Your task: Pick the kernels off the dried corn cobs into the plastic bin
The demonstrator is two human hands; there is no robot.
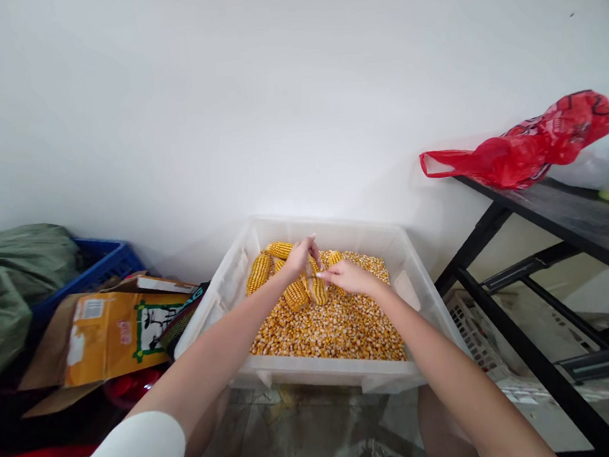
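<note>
A partly shelled corn cob (319, 290), with bare strips between its rows of kernels, stands tilted in a pale plastic bin (319, 359). My left hand (301, 255) is closed around its upper end, fingers bent. From the other side my right hand (350, 277) presses thumb and fingertips against the same cob. Several full yellow corn cobs (259, 273) lie close by, mostly left of and behind my hands. Loose corn kernels (328, 336) cover the bin floor. My fingers partly hide the cob's top.
At the left are a blue crate (104, 262) with green cloth (14, 283) and an orange cardboard box (112, 331). To the right stands a black metal-framed table (571, 209) with a red plastic bag (537, 147) on it. Below is a white basket (475, 330). A white wall (290, 98) rises behind.
</note>
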